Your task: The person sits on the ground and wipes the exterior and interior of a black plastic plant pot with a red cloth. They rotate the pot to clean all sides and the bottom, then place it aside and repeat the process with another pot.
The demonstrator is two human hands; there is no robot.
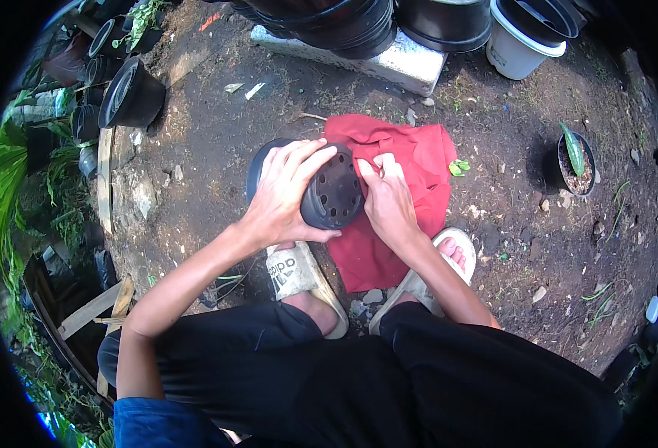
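Observation:
My left hand (284, 193) grips a black plastic plant pot (333, 187) from the side, thumb below and fingers over the top. The pot lies tipped, so its base with several drainage holes faces me and to the right. My right hand (388, 196) pinches a fold of a red cloth (418, 151) close beside the pot's base. Most of the cloth hangs or lies spread on the soil between my feet and beyond. Behind my left hand shows the pot's wider rim (255, 168).
Black pots (329, 25) stand on a white block (413, 61) ahead, beside a white bucket (516, 53). A small potted plant (575, 159) is at right. More pots (133, 95) and leafy plants (9, 168) line the left. My sandals (298, 271) rest on bare soil.

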